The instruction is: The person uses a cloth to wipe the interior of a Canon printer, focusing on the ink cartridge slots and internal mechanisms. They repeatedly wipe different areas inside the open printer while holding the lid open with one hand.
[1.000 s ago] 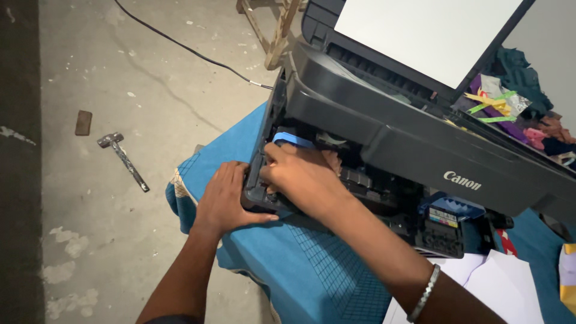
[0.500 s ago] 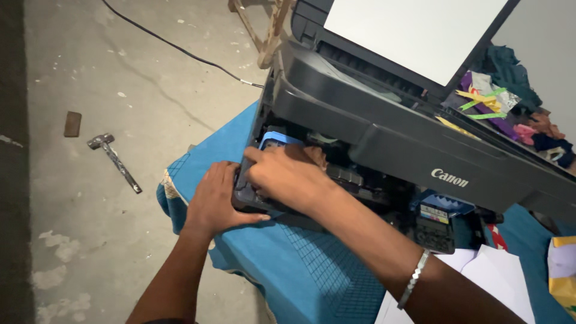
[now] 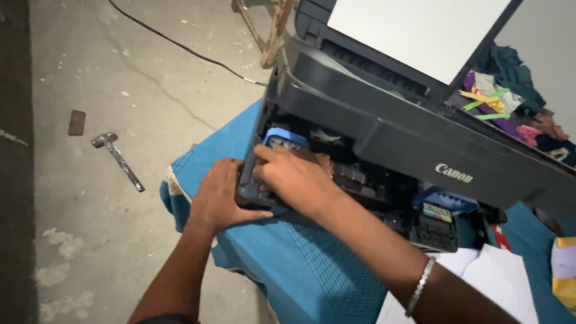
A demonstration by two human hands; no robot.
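the left hand (image 3: 223,198) is lying flat, fingers apart, bracing the black plastic printer (image 3: 384,129) at its front-left corner, while the right hand (image 3: 294,177), its grip closing on the blue plastic cartridge latch (image 3: 282,137), is reaching just inside the printer's open front.

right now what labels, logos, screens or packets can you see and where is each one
Logo: small pale lettering on the dark printer's front cover, right of centre.
Sticker: small rectangle with coloured bands, on the cartridge unit under the raised cover.
Wrappers: crumpled purple, yellow and green pieces behind the printer, upper right.
Yellow-white packet: at the right edge, cut off.
No screen shows.
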